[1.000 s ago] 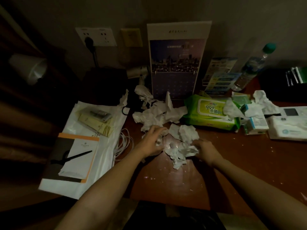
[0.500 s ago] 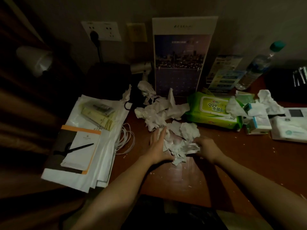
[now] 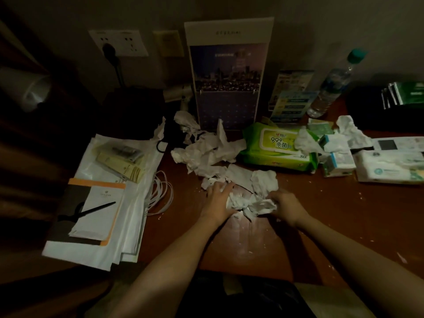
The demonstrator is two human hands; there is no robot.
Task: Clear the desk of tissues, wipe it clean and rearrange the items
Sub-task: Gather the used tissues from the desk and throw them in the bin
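Bare desk (image 3: 348, 216) lies open at front right (only crumbs there). Papers (image 3: 91, 251) and a cable (image 3: 164, 191) fill the left; crumpled tissues (image 3: 206, 152), a wipes pack (image 3: 277, 145) and a standing calendar (image 3: 229, 76) block the back.

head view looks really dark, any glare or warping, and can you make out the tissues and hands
Head view: dim throughout, the left side and corners nearly black; a soft sheen on the desk near its front edge; wide-angle bend seems to lean the calendar and water bottle; the crumpled tissues read clearly between the left hand and right hand.
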